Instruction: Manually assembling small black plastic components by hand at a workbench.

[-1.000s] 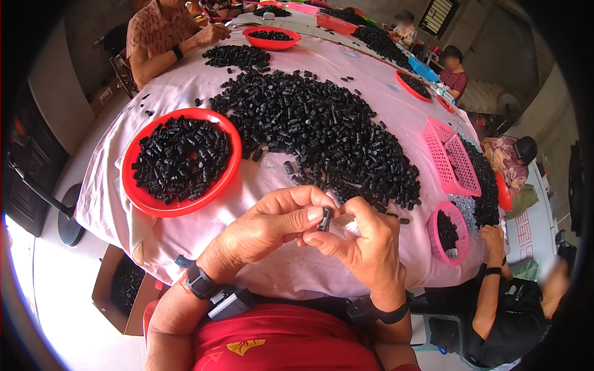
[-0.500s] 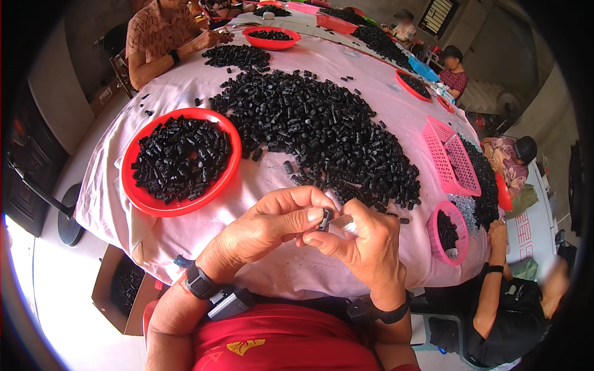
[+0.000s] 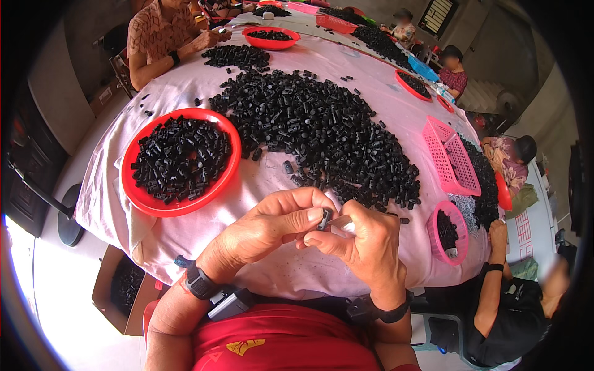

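Observation:
Over the near edge of the cloth, my left hand (image 3: 272, 222) pinches a small black cylindrical part (image 3: 324, 219) between thumb and forefinger. Closed beside it, my right hand (image 3: 369, 250) grips a thin, pale, blade-like piece (image 3: 341, 226) whose kind I cannot make out. That piece reaches toward the black part, and my right thumb lies just below the part. Just beyond my hands spreads a large heap of similar black parts (image 3: 309, 123). To the left, a red round basin (image 3: 131, 185) holds many more of them.
A pink cloth (image 3: 260, 176) covers the table. At right stand a pink mesh basket (image 3: 433, 148) and a small pink basket (image 3: 432, 238). A person in black (image 3: 507, 321) sits close at right; another person (image 3: 158, 43) works at far left. A cardboard box (image 3: 105, 290) stands on the floor.
Both hands stay in nearly the same place, still holding the black part and the thin piece. My right thumb has shifted very slightly.

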Demonstrator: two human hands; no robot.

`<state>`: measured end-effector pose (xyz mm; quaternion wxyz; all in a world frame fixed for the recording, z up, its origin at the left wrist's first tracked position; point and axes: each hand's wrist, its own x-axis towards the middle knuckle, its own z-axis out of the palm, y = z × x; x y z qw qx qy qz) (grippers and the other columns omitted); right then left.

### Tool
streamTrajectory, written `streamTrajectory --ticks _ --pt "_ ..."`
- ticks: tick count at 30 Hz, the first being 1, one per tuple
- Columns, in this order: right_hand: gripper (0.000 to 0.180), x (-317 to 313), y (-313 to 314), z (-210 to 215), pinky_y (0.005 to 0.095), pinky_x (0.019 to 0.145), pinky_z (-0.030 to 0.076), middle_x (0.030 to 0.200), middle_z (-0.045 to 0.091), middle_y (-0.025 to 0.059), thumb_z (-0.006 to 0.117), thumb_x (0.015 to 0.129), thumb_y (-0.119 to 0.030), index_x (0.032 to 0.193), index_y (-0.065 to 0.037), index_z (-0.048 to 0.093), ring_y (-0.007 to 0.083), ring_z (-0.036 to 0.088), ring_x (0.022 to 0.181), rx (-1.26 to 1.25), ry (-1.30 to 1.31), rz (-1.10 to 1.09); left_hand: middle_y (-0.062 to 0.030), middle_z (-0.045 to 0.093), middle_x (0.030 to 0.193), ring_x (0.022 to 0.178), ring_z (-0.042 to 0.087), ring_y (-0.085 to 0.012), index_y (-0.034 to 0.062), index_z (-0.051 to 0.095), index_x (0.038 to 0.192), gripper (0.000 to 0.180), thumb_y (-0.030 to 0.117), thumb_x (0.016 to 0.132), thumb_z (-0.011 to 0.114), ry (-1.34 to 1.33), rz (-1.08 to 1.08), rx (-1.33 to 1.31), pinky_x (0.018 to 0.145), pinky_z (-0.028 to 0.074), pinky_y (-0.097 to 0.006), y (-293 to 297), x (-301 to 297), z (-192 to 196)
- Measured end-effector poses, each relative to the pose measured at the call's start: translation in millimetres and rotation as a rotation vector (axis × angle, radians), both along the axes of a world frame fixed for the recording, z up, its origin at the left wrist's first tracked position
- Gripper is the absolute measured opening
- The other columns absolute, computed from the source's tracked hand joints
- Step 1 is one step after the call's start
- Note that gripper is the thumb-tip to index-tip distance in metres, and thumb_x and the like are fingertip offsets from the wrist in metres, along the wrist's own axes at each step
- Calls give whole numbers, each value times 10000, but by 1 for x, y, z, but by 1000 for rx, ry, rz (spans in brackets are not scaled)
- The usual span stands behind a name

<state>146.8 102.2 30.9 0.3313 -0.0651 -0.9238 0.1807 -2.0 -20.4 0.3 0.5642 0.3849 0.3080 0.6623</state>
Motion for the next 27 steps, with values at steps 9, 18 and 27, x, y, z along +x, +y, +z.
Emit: streamTrajectory --ticks 9,18,27 --pt "497 1 0 1 345 470 484 607 634 119 782 774 -499 729 -45 586 278 667 551 -4 -39 8 10 617 1003 785 510 -36 50 607 1136 249 257 1001 569 -7 -5 8 665 410 -200 2 1 -3" --pt "511 1 0 1 349 468 495 624 655 108 772 777 -518 759 -38 598 278 675 556 29 -6 -5 10 615 992 774 500 -41 44 606 1137 256 257 999 574 -24 -11 20 663 399 -203 1 1 1" --pt "519 0 2 -2 349 466 496 624 654 106 763 780 -530 757 -40 593 274 673 551 44 -22 3 19 606 947 758 492 -40 45 606 1133 261 266 997 579 -24 -14 6 655 395 -202 1 0 -1"
